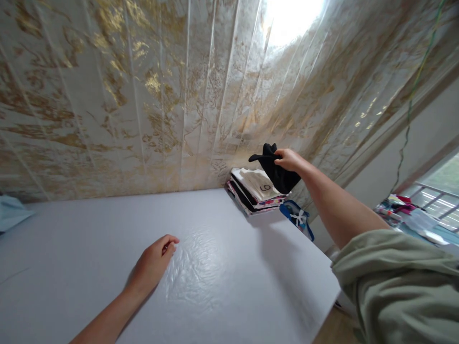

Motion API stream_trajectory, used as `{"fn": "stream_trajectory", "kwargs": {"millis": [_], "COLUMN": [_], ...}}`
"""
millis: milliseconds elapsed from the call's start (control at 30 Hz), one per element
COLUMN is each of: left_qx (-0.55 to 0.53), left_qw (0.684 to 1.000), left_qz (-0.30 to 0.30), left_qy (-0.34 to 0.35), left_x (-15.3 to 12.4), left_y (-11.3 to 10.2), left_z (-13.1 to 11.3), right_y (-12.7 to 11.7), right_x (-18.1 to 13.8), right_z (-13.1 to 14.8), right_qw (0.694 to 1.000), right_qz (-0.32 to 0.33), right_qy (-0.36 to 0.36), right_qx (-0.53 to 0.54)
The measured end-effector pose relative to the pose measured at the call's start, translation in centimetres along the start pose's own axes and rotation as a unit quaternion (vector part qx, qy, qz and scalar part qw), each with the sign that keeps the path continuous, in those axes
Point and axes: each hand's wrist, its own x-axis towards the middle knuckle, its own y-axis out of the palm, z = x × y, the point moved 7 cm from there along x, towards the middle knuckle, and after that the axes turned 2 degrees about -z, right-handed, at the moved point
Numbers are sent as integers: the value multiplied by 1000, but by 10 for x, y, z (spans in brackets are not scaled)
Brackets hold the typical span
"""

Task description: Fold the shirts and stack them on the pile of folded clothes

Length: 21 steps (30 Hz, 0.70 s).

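At the far right of the table, my right hand (288, 160) pinches a piece of black cloth (278, 177) that hangs in folds. The cloth is held up over a stack of folded fabrics (256, 191), partly covering its right side. A cream cloth (261, 185) with dark printed marks lies on top of that stack. My left hand (155, 260) rests on the white tabletop (222, 296), its fingers loosely curled toward the thumb. Nothing shows in the left hand.
A patterned white and gold wall covering (161, 105) rises behind the table. Just past the right edge is a blue-trimmed bag (298, 217). A pale blue item (12, 213) lies at the far left. Mixed items (403, 215) sit by the window; a green cord (409, 110) hangs nearby.
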Motion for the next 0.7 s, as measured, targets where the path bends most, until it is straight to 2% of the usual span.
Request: {"fn": "stream_trajectory", "kwargs": {"millis": [133,333,533,700], "left_qx": [13,26,30,31], "left_qw": [1000,999,999,999], "left_qz": [6,13,18,18], "left_qy": [2,-14,-21,-24], "left_x": [0,1,0,0], "left_y": [-1,0,2,2], "left_z": [-2,-3,-1,0], "right_y": [24,42,67,69], "right_x": [21,42,46,50], "right_z": [-12,-22,-27,-33], "right_qw": [999,999,999,998], "right_qz": [-8,-12,-2,-6], "right_qy": [22,35,51,69], "right_qx": [-36,-35,-15,6]}}
